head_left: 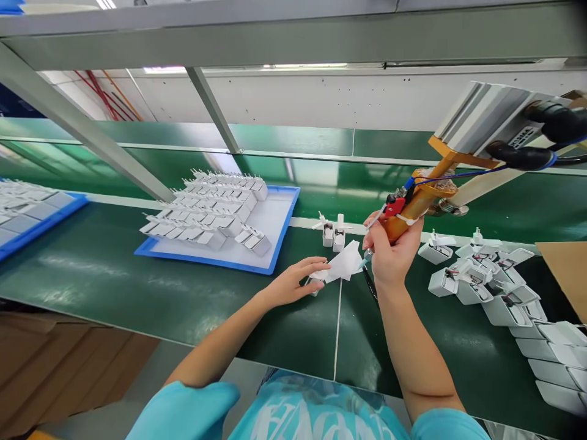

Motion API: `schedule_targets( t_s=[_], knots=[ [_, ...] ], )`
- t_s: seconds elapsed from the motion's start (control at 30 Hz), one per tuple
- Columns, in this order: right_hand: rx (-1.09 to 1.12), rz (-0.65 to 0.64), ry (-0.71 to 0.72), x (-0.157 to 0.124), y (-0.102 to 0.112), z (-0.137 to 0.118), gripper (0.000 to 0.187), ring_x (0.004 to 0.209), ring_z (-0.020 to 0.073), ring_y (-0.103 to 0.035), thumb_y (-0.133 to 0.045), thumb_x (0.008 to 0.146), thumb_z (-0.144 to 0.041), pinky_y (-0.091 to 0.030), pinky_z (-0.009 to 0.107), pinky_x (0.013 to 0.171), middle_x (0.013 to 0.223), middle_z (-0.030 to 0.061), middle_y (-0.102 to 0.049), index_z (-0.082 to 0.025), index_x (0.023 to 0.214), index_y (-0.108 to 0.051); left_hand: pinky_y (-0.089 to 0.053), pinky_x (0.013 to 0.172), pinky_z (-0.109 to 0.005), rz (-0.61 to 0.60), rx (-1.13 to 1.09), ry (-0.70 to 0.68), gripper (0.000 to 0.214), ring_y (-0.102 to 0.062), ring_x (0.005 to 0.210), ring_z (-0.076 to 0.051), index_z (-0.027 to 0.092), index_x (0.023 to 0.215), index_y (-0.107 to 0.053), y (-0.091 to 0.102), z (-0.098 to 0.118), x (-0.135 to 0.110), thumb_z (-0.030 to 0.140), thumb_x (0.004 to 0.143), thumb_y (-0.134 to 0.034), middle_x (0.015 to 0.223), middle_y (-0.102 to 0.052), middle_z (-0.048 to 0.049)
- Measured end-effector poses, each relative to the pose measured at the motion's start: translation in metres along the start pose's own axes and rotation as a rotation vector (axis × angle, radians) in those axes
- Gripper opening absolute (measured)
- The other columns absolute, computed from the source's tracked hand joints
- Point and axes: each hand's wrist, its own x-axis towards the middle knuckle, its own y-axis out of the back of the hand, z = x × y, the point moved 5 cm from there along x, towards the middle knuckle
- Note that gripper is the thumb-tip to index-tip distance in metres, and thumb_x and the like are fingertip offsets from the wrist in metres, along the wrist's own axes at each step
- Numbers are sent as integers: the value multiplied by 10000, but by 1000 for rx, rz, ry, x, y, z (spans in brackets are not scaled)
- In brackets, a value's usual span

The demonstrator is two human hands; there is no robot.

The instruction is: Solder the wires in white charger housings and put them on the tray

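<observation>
My right hand point(395, 250) is wrapped round an orange glue dispenser point(415, 205) with a red switch on its side. The dispenser's narrow tip points down and left at a white sheet-like piece point(343, 261). On the bench left of that piece, my left hand point(293, 282) has thumb and fingers closed about a small white plastic part point(313, 282), mostly hidden by the fingers. Just behind stand two small white units point(333, 235) with blade-like tops.
A blue-rimmed tray point(275, 260) at left bears rows of white housings point(208, 208); another tray point(68, 208) sits farther left. More white housings point(495, 281) crowd the right. A metal cylinder point(490, 119) with cables tops the dispenser. A shelf beam point(293, 40) crosses above the green bench point(151, 299).
</observation>
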Motion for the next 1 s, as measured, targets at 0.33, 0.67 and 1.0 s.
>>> schedule_targets(
  t_s=[0.33, 0.67, 1.0],
  knots=[
    [9, -58, 23, -4, -4, -2, 329, 411, 47, -464, -658, 746, -194, -376, 202, 377, 730, -93, -606, -274, 963, -424, -560, 942, -396, 362, -100, 171, 323, -658, 1108, -236, 174, 992, -722, -2, -35, -7, 418, 952, -513, 1192, -704, -118],
    [55, -130, 77, -10, -9, -7, 248, 457, 68, -501, -634, 808, -246, -438, 235, 438, 753, -71, -613, -285, 969, -448, -420, 1107, -517, 263, 393, 35, 667, -500, 1328, -339, 128, 1355, -509, -29, -19, -5, 464, 808, -692, 1418, -543, -195],
    [20, -211, 138, -21, -23, -19, 364, 570, 100, -571, -715, 797, -400, -488, 250, 505, 761, -56, -592, -292, 999, -431, -524, 674, -294, 144, 294, 205, 293, -687, 757, -213, 198, 1079, -578, -36, -5, -4, 368, 843, -615, 890, -726, -51]
  ],
)
